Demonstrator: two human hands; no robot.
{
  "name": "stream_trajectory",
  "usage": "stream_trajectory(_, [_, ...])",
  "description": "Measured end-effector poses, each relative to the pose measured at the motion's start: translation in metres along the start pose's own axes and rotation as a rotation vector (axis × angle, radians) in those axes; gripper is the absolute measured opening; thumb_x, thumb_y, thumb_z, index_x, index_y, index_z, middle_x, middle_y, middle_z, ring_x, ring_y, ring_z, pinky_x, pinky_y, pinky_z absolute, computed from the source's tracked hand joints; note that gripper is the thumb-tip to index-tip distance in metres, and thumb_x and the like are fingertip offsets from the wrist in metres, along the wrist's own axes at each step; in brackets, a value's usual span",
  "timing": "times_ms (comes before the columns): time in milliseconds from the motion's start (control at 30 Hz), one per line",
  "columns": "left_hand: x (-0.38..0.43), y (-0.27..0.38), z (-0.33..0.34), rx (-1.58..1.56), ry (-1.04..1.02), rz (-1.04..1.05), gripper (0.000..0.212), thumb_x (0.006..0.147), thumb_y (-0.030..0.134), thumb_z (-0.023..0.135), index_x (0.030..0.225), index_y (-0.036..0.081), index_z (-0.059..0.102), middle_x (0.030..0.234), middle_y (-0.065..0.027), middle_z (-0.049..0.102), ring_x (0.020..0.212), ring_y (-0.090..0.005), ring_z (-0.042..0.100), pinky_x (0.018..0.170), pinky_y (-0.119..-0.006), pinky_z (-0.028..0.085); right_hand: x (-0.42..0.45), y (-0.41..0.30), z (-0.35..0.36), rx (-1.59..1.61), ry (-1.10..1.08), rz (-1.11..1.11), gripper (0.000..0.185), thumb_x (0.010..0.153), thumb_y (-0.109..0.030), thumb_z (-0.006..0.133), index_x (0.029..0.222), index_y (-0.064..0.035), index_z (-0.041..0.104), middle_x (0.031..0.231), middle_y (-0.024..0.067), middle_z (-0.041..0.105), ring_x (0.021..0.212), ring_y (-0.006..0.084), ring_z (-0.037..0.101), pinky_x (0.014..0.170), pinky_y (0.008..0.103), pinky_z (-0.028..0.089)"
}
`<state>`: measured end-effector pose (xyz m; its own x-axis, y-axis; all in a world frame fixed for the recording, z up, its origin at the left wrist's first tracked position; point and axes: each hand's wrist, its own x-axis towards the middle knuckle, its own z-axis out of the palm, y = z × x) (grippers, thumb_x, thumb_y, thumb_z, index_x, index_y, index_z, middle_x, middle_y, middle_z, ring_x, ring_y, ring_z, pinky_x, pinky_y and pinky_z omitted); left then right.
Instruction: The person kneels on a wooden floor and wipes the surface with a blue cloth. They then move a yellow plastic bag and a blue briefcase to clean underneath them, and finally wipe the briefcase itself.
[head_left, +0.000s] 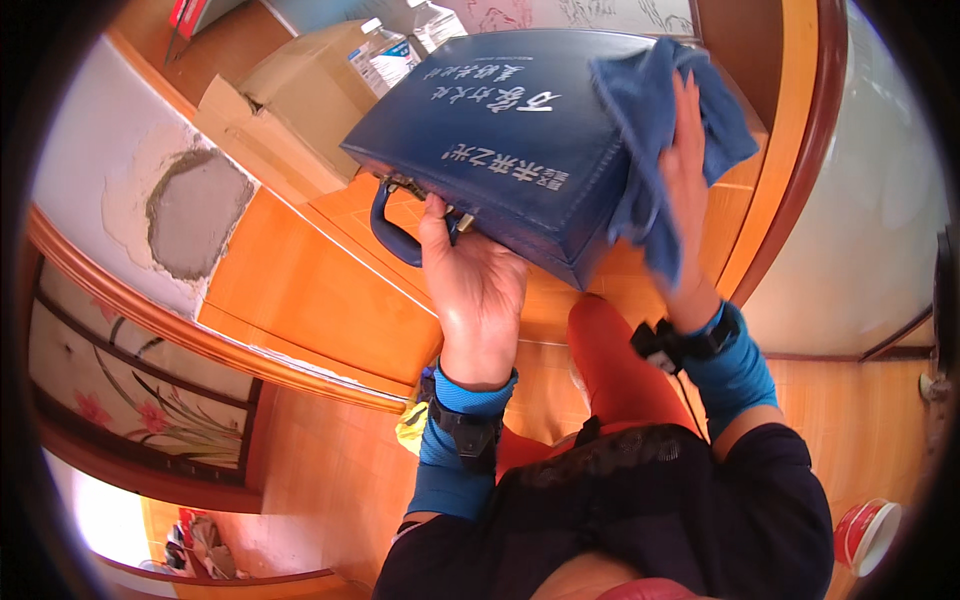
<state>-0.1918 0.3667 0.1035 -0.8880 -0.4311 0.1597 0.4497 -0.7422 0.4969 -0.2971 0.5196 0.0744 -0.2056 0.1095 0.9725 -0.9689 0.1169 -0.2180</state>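
Note:
A dark blue hard case (517, 135) with white writing on its face is held up in front of me, tilted. My left hand (472, 277) supports it from below, its thumb over the front edge beside the blue carrying handle (390, 232) and the metal latches. Against the case's right side lies a blue cloth (637, 97). My right hand (684, 165) is laid flat on the cloth, fingers pointing up, slightly blurred.
Left of the case, a cardboard box (300, 97) stands on a wooden ledge (322, 255). Two clear plastic bottles (390, 56) are behind it. A frosted panel (847, 187) borders the right. A red and white bucket (862, 536) stands on the floor at lower right.

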Motion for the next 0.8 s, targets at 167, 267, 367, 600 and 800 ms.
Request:
stream_trajectory(167, [0.008, -0.003, -0.004, -0.008, -0.071, -0.034, 0.047, 0.103, 0.038, 0.045, 0.136, 0.005, 0.041, 0.138, -0.0114, 0.051, 0.128, -0.0277, 0.049, 0.112, -0.043, 0.037, -0.003, -0.055, 0.008, 0.013, -0.097, -0.068, 0.062, 0.082, -0.032, 0.070, 0.137, -0.0078, 0.055, 0.149, 0.0171, 0.042, 0.135, 0.0456, 0.040, 0.112, 0.0471, 0.030])
stream_trajectory(267, [0.004, -0.002, 0.010, -0.049, -0.014, -0.019, 0.046, 0.104, 0.038, 0.038, 0.131, 0.002, 0.048, 0.134, -0.0143, 0.055, 0.123, -0.0288, 0.054, 0.107, -0.041, 0.044, 0.019, -0.069, 0.004, -0.153, -0.260, -0.188, 0.062, 0.074, -0.024, 0.077, 0.131, -0.0073, 0.059, 0.143, 0.0170, 0.049, 0.132, 0.0432, 0.045, 0.110, 0.0479, 0.034])
stream_trajectory(367, [0.004, -0.003, 0.006, -0.114, -0.014, -0.029, 0.047, 0.104, 0.038, 0.041, 0.133, 0.001, 0.046, 0.134, -0.0152, 0.054, 0.124, -0.0288, 0.053, 0.107, -0.041, 0.044, 0.042, -0.088, 0.002, -0.243, -0.451, -0.165, 0.055, 0.069, -0.014, 0.076, 0.122, -0.0098, 0.064, 0.131, 0.0143, 0.060, 0.115, 0.0383, 0.059, 0.097, 0.0428, 0.046])
stream_trajectory(600, [0.010, -0.012, 0.016, -0.210, -0.067, 0.004, 0.038, 0.106, 0.032, 0.037, 0.130, 0.005, 0.048, 0.128, -0.0091, 0.058, 0.117, -0.0205, 0.057, 0.103, -0.037, 0.046, 0.082, -0.107, 0.003, -0.517, -0.724, -0.242, 0.046, 0.078, -0.017, 0.073, 0.123, -0.0103, 0.063, 0.128, 0.0125, 0.062, 0.107, 0.0322, 0.064, 0.089, 0.0375, 0.051])
stream_trajectory(800, [0.015, -0.018, 0.023, -0.210, -0.118, -0.008, 0.043, 0.104, 0.039, 0.043, 0.133, 0.009, 0.047, 0.130, -0.0057, 0.057, 0.118, -0.0215, 0.055, 0.103, -0.037, 0.044, 0.090, -0.102, 0.021, -0.716, -0.729, -0.383, 0.041, 0.082, -0.015, 0.070, 0.122, -0.0116, 0.064, 0.124, 0.0114, 0.065, 0.105, 0.0291, 0.065, 0.089, 0.0366, 0.051])
